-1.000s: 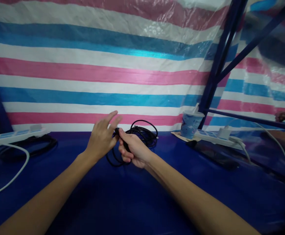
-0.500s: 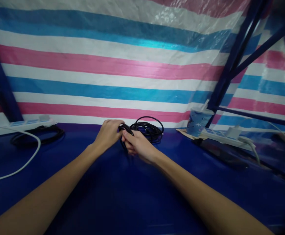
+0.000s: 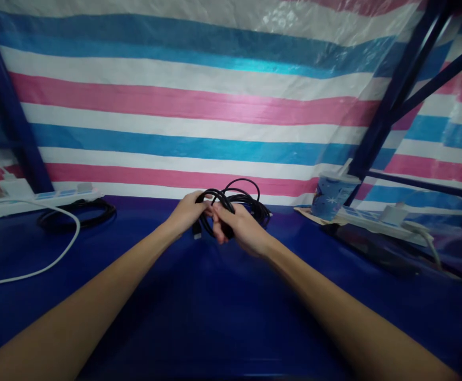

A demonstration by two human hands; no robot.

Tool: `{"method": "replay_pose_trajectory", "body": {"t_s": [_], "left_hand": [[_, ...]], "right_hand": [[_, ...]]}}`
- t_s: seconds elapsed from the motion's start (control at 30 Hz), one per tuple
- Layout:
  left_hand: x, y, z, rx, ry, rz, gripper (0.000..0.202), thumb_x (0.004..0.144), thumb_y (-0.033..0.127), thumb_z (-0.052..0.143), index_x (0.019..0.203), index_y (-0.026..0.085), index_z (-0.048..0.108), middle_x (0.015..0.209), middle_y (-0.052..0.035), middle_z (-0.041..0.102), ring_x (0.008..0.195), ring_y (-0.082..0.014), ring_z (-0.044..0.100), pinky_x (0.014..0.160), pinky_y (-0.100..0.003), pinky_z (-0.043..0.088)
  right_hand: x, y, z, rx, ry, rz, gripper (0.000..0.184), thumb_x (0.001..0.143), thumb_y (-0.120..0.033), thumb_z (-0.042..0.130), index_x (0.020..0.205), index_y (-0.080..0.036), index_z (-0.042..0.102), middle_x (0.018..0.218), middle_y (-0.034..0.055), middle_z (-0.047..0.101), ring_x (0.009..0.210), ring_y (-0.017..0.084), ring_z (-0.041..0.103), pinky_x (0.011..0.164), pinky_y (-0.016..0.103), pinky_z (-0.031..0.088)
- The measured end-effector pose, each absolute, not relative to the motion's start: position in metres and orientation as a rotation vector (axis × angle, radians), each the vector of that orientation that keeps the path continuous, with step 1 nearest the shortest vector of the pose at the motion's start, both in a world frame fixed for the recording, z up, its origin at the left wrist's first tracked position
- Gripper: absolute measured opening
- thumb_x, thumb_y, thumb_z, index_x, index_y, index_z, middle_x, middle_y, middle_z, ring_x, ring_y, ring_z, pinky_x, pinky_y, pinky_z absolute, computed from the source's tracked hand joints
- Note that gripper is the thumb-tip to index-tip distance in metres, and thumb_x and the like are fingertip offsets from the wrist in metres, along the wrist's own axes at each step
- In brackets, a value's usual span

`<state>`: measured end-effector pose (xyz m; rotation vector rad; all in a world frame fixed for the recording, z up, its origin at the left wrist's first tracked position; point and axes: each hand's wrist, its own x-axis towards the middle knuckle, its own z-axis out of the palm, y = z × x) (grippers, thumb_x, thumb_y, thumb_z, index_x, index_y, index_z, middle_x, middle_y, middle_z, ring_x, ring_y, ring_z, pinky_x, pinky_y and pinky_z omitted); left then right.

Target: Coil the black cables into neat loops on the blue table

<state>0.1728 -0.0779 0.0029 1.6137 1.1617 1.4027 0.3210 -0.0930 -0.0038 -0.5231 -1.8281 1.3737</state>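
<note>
Both hands are together near the back of the blue table [image 3: 215, 317], on a black cable [image 3: 218, 194] wound in loops. My left hand [image 3: 187, 211] is closed on the left side of the loops. From under it a cable plug [image 3: 196, 230] with a pale metal tip hangs down. My right hand [image 3: 241, 225] grips the bundle on its right side, thumb on top and fingers curled round beneath. More black cable coils [image 3: 255, 203] lie just behind my right hand; whether they join the held loops is hard to see.
On the left are a white power strip [image 3: 56, 201], another black cable coil [image 3: 84, 214] and a white cord [image 3: 70, 243]. At the right stand a blue cup with a straw [image 3: 332, 196], a second power strip [image 3: 373, 222] and a dark flat object [image 3: 366, 248]. Striped sheeting [image 3: 195, 111] hangs behind.
The held cable loops have opened wider and now arch above my hands. A plug has come into sight below my left hand. The view has shifted slightly left.
</note>
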Motion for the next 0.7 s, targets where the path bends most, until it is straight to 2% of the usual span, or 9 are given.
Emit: {"method": "replay_pose_trajectory", "body": {"t_s": [0.1,0.17,0.23,0.3,0.37,0.47,0.57,0.63,0.7], "left_hand": [[0.169,-0.079,0.005,2.066,1.298,1.46,0.031,0.07,0.011,0.055,0.099,0.018,0.065,0.088,-0.0049,0.069,0.083,-0.0178,0.062,0.077,-0.028,0.043],[0.166,-0.079,0.005,2.238,1.197,1.348,0.035,0.073,0.01,0.051,0.103,0.021,0.065,0.086,-0.0036,0.069,0.079,-0.0165,0.063,0.073,-0.027,0.044],[0.164,-0.077,0.006,2.232,1.095,1.288,0.032,0.076,0.011,0.049,0.102,0.022,0.066,0.08,-0.0025,0.069,0.071,-0.0146,0.062,0.066,-0.024,0.043],[0.163,-0.075,0.007,2.062,1.08,1.31,0.031,0.076,0.01,0.05,0.101,0.021,0.065,0.074,-0.0016,0.068,0.063,-0.013,0.061,0.06,-0.023,0.042],[0.164,-0.074,0.007,1.736,1.118,1.381,0.027,0.075,0.008,0.05,0.096,0.019,0.063,0.066,-0.0005,0.065,0.054,-0.0117,0.058,0.054,-0.022,0.041],[0.169,-0.073,0.004,1.31,1.154,1.435,0.009,0.078,0.011,0.05,0.081,0.015,0.058,0.051,0.0009,0.056,0.043,-0.0119,0.053,0.047,-0.023,0.039],[0.174,-0.073,-0.001,1.184,1.148,1.414,0.01,0.077,0.01,0.051,0.069,0.015,0.053,0.045,0.0022,0.049,0.039,-0.0097,0.047,0.047,-0.024,0.04],[0.176,-0.074,-0.001,1.124,1.123,1.389,0.011,0.075,0.007,0.052,0.067,0.014,0.052,0.047,0.0023,0.049,0.041,-0.0076,0.045,0.05,-0.023,0.041],[0.176,-0.074,-0.001,1.067,1.103,1.348,0.01,0.076,0.007,0.052,0.069,0.014,0.052,0.05,0.0016,0.051,0.044,-0.0077,0.047,0.053,-0.023,0.044]], "right_hand": [[0.321,-0.096,-0.003,-0.566,-1.824,1.472,0.034,0.091,-0.045,0.047,0.07,-0.018,0.047,0.037,-0.0079,0.044,0.031,0.005,0.033,0.039,0.02,0.025],[0.318,-0.102,-0.002,-0.571,-1.868,1.58,0.035,0.09,-0.045,0.048,0.07,-0.017,0.049,0.037,-0.007,0.047,0.029,0.005,0.032,0.037,0.02,0.024],[0.316,-0.106,-0.002,-0.542,-1.877,1.634,0.034,0.088,-0.047,0.052,0.072,-0.017,0.05,0.041,-0.0052,0.052,0.032,0.006,0.039,0.039,0.02,0.029],[0.315,-0.108,-0.001,-0.5,-1.86,1.586,0.032,0.086,-0.047,0.054,0.075,-0.017,0.052,0.045,-0.0037,0.056,0.039,0.009,0.048,0.047,0.023,0.039],[0.314,-0.107,-0.001,-0.476,-1.892,1.425,0.03,0.087,-0.045,0.055,0.075,-0.017,0.054,0.051,-0.0017,0.06,0.054,0.012,0.058,0.063,0.027,0.046],[0.311,-0.105,-0.004,-0.501,-1.929,1.152,0.029,0.089,-0.042,0.051,0.073,-0.018,0.054,0.06,0.0011,0.064,0.075,0.014,0.064,0.082,0.032,0.046],[0.307,-0.102,-0.011,-0.552,-1.888,1.11,0.028,0.092,-0.043,0.044,0.077,-0.02,0.047,0.052,-0.003,0.057,0.059,0.014,0.061,0.068,0.031,0.047],[0.306,-0.1,-0.015,-0.59,-1.878,1.072,0.028,0.092,-0.045,0.042,0.078,-0.021,0.043,0.047,-0.007,0.048,0.045,0.012,0.053,0.057,0.029,0.044],[0.307,-0.096,-0.017,-0.614,-1.886,0.968,0.028,0.092,-0.045,0.042,0.077,-0.021,0.043,0.048,-0.0074,0.045,0.044,0.01,0.047,0.055,0.028,0.041]]}}
